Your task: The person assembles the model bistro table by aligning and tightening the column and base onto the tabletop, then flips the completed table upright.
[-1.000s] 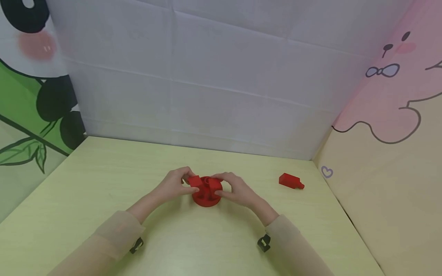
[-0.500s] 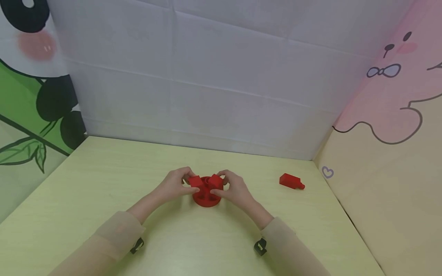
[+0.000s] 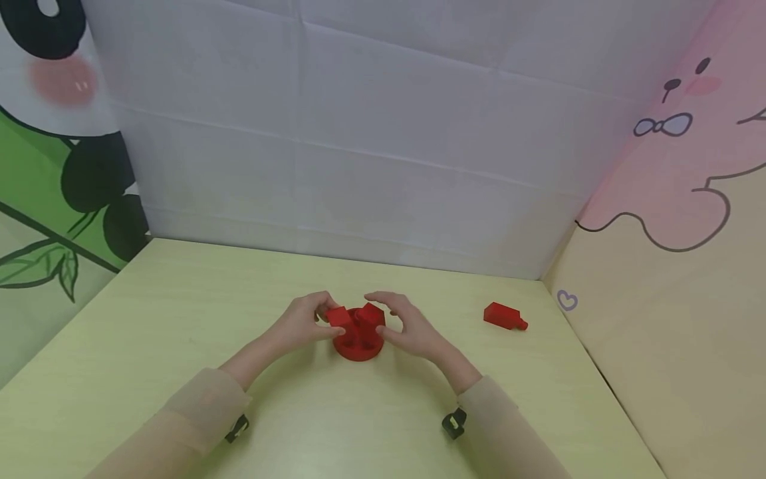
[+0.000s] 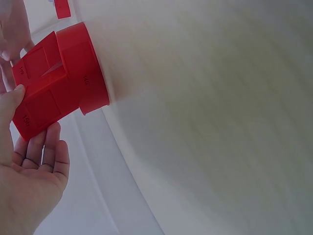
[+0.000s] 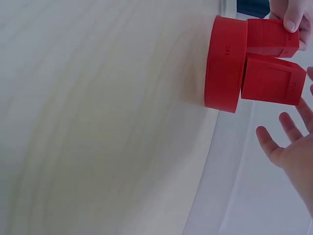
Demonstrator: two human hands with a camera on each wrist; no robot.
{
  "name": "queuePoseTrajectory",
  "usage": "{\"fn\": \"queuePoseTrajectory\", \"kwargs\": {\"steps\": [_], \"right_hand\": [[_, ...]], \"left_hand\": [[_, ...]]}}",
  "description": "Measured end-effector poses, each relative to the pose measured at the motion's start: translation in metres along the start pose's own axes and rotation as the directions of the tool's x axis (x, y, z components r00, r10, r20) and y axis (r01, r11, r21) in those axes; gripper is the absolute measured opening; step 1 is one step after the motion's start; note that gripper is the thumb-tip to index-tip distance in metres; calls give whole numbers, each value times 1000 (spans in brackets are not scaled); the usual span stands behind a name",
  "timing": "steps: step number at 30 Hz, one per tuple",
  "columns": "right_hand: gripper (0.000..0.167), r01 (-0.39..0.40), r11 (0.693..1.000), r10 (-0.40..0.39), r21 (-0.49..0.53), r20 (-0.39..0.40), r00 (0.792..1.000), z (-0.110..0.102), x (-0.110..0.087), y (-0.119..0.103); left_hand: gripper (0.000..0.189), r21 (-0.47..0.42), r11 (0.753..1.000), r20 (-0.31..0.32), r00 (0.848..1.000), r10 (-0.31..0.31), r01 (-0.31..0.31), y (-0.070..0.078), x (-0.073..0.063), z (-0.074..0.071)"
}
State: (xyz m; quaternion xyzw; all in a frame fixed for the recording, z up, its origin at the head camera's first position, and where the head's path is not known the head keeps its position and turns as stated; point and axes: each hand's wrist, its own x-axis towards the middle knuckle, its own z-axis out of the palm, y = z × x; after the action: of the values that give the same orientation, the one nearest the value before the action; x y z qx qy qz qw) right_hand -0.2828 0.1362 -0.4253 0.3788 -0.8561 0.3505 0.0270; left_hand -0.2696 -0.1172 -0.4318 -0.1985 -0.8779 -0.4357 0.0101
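Note:
A round red base [image 3: 359, 354] stands on the table, with two red blocks rising from it side by side. My left hand [image 3: 299, 323] pinches the left red block [image 4: 46, 105] between thumb and fingers. Around the right red block [image 5: 274, 81] my right hand [image 3: 414, 329] is spread, thumb on the near side and fingers beyond. In the right wrist view those fingers are parted and do not grip it; whether the thumb touches is unclear. Both blocks carry small embossed numbers. Their lower ends are hidden inside the base.
A loose red block [image 3: 503, 315] with a small knob at one end lies on the pale wooden table [image 3: 179, 293] to the right. A white sheet [image 3: 383, 153] hangs behind, and printed cartoon panels stand at both sides.
My right hand held the right block, turned it slightly, then loosened its fingers from it. The left hand keeps its pinch in the same spot.

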Motion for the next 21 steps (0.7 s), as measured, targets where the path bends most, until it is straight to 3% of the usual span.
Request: {"fn": "queuePoseTrajectory", "kwargs": {"steps": [4, 7, 14, 21], "right_hand": [[53, 74, 997, -73, -15, 56, 996, 0, 2, 2], [51, 88, 996, -86, -31, 64, 994, 1, 4, 3], [42, 5, 997, -4, -81, 10, 1000, 2, 6, 5], [47, -84, 992, 79, -90, -59, 995, 3, 5, 8]], "left_hand": [[30, -7, 1000, -6, 1000, 0, 0, -2, 0, 1], [30, -13, 1000, -8, 1000, -3, 3, -2, 0, 1], [30, -17, 1000, -6, 1000, 2, -2, -2, 0, 2], [30, -16, 1000, -5, 1000, -4, 4, 0, 0, 1]]}}
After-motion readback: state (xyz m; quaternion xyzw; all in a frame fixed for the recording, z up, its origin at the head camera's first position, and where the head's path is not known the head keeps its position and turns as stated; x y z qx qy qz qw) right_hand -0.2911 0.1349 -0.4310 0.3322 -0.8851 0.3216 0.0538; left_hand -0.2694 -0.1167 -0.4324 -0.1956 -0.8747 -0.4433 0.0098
